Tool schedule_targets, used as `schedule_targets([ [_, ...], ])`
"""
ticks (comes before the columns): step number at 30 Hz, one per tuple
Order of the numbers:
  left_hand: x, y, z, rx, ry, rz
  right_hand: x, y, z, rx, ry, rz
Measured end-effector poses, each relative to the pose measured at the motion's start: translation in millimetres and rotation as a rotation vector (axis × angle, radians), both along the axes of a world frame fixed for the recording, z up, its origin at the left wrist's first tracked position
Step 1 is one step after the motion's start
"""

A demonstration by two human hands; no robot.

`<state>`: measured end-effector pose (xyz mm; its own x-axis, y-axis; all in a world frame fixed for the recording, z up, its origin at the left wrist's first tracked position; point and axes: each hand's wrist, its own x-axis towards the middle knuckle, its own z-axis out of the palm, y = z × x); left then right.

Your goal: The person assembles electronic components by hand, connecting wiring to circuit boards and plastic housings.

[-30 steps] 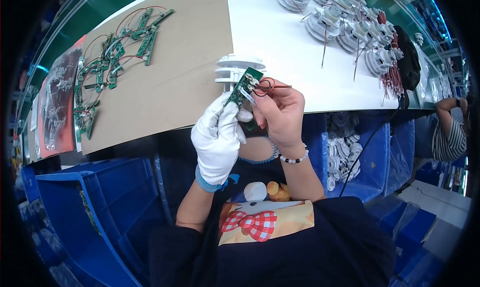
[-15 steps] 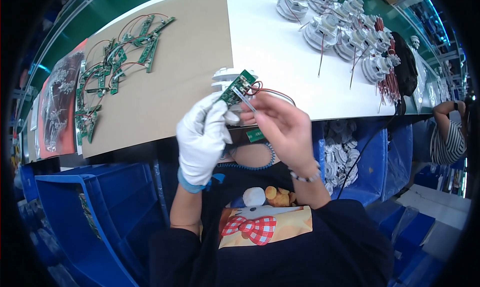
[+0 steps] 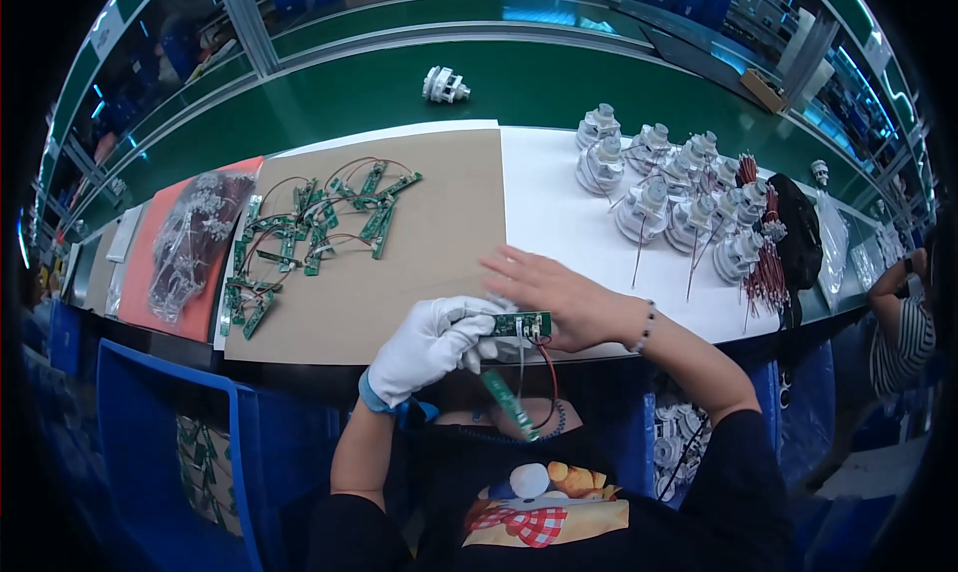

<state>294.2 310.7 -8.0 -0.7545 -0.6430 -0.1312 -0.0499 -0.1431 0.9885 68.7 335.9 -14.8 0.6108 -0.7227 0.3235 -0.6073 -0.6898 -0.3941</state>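
Observation:
My left hand (image 3: pixel 424 344), in a white glove, is closed on a small green circuit board (image 3: pixel 522 324) just over the table's front edge. Some white material shows beneath that board, partly hidden by the glove. Red, black and pale wires run down from it to a second narrow green board (image 3: pixel 507 402), which hangs tilted in front of my body. My bare right hand (image 3: pixel 564 294) is just behind and to the right of the held board. Its fingers stretch out to the left, slightly blurred, with nothing visible in them; the thumb is hidden.
Wired green boards (image 3: pixel 319 223) lie on brown cardboard (image 3: pixel 439 243). To their left, a clear bag of parts (image 3: pixel 195 243) rests on orange sheeting. Several white round assemblies (image 3: pixel 644 211) and red wire bundles (image 3: pixel 766 273) stand right. Blue bins (image 3: pixel 180 372) flank me; another white assembly (image 3: pixel 444 85) lies farther back.
The view has tilted up, showing more of the far side. The board in my left hand has turned level and lowered; my right hand has left its wire connector, fingers now stretched out.

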Motion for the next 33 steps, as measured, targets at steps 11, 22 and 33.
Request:
schedule_targets([
  [11, 13, 0, 0, -0.102, 0.142, 0.518, 4, -2, -37, -0.146, -0.379, -0.545],
  [22, -21, 41, -49, 0.031, -0.212, 0.273, -17, 55, -55, -0.071, -0.213, -0.876],
  [33, -13, 35, -38, 0.118, -0.11, 0.295, -20, -53, 44, 0.501, 0.293, -0.533],
])
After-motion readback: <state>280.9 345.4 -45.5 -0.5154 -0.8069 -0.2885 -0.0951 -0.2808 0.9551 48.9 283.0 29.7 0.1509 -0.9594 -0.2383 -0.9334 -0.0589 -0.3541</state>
